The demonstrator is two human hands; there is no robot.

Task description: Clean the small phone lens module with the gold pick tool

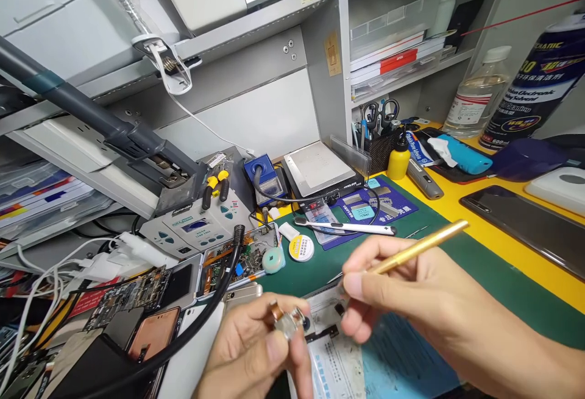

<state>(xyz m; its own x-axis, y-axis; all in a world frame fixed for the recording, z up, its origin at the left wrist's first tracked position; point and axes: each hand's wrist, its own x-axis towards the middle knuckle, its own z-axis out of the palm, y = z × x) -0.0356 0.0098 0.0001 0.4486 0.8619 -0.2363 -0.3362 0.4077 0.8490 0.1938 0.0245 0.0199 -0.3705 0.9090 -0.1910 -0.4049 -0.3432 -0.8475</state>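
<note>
My left hand [249,350] pinches a small metal part [286,321], possibly a phone camera module, with a copper-coloured piece at its edge. My right hand [393,295] grips a slim gold pen-shaped tool [418,250] between thumb and fingers, its tip hidden by the fingers. The two hands are close together and apart from each other. Below them lie printed papers and a pale blue sheet [402,356] on the green mat [475,265].
Phone boards sit in a holder [237,262] beside a black hose [196,320]. Nearby are a hot-air station [196,222], a white pen-like tool [347,226], a tin of paste [301,248], a bottle [475,94] and a cleaner can [532,82]. A dark phone [525,228] lies on the yellow bench.
</note>
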